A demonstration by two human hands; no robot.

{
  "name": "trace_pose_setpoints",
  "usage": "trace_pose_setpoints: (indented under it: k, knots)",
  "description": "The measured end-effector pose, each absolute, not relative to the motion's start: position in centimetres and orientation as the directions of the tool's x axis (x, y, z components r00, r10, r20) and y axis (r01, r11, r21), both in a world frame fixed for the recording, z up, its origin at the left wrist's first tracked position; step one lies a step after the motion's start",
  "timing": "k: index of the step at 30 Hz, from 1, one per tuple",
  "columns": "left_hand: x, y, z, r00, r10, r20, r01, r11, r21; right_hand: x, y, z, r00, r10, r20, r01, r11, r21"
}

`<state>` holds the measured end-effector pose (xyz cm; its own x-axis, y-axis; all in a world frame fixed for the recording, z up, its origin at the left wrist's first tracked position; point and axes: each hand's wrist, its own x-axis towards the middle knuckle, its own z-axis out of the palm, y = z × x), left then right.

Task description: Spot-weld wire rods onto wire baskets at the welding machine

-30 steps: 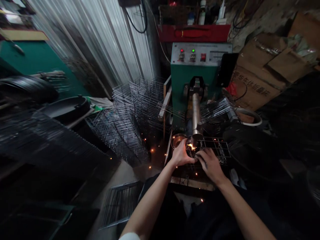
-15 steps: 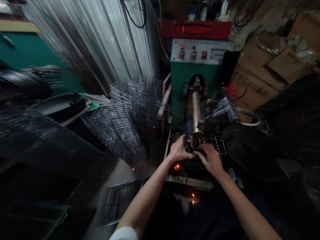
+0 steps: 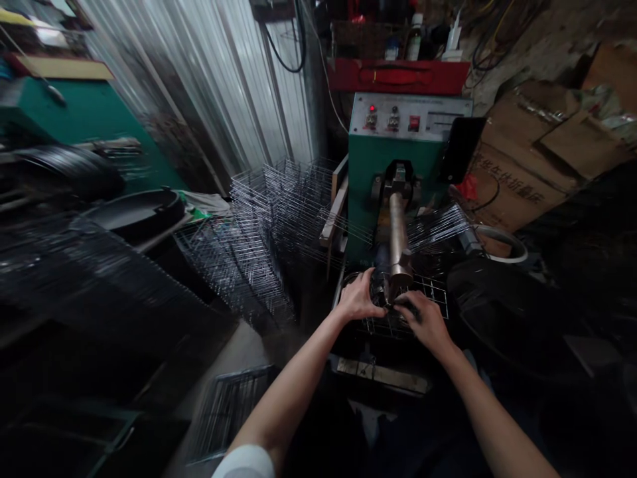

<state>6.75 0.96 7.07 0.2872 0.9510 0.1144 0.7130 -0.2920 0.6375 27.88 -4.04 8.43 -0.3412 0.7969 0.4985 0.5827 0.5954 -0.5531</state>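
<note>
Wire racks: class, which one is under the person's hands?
The rack beneath the left hand and right hand, lying flat by the metal cylinder; the stacked racks stand apart to the left; another rack lies on the floor.

Corrugated metal sheeting [image 3: 213, 79] walls the room at eleven o'clock, torn cardboard boxes [image 3: 537, 146] slump at two o'clock, and a concrete floor [image 3: 239, 352] shows at seven (the light is dim).
</note>
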Motion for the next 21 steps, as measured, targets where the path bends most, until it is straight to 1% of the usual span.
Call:
trace_pose_setpoints:
  k: [3,8,11,13,15,17,19,21]
  knots:
    - [6.7,1.0,6.9,0.293,0.951,0.104,0.732,-0.292,0.615,28.0,-4.1,8.3,-0.325,0.799,0.505,0.566,0.592,-0.573]
    - [6.9,1.0,6.4,0.304,0.948,0.095,0.710,-0.292,0.640,27.9,-3.8,7.9,-0.299,0.838,0.456,0.558,0.541,-0.629]
    - [6.4,0.7,6.2,0.309,0.948,0.081,0.687,-0.281,0.670,28.5,-4.2,8.4,-0.214,0.894,0.395,0.494,0.448,-0.745]
    - [5.2,0.4,5.3,0.339,0.939,0.051,0.647,-0.273,0.712,29.8,-5.2,9.2,-0.144,0.937,0.319,0.419,0.350,-0.838]
    - [3.4,0.1,3.2,0.381,0.924,0.008,0.583,-0.247,0.774,31.9,-6.8,10.2,-0.085,0.971,0.222,0.343,0.238,-0.909]
    - [1.6,-0.3,-0.2,0.400,0.916,-0.043,0.510,-0.183,0.841,34.4,-8.9,11.0,-0.018,0.992,0.123,0.266,0.123,-0.956]
    - [0.4,-0.7,-4.3,0.398,0.911,-0.110,0.432,-0.080,0.898,36.8,-11.4,11.1,0.077,0.997,0.013,0.208,-0.003,-0.978]
    - [0.4,-1.2,-8.1,0.431,0.883,-0.184,0.301,0.052,0.952,38.7,-13.8,10.2,0.175,0.979,-0.102,0.197,-0.136,-0.971]
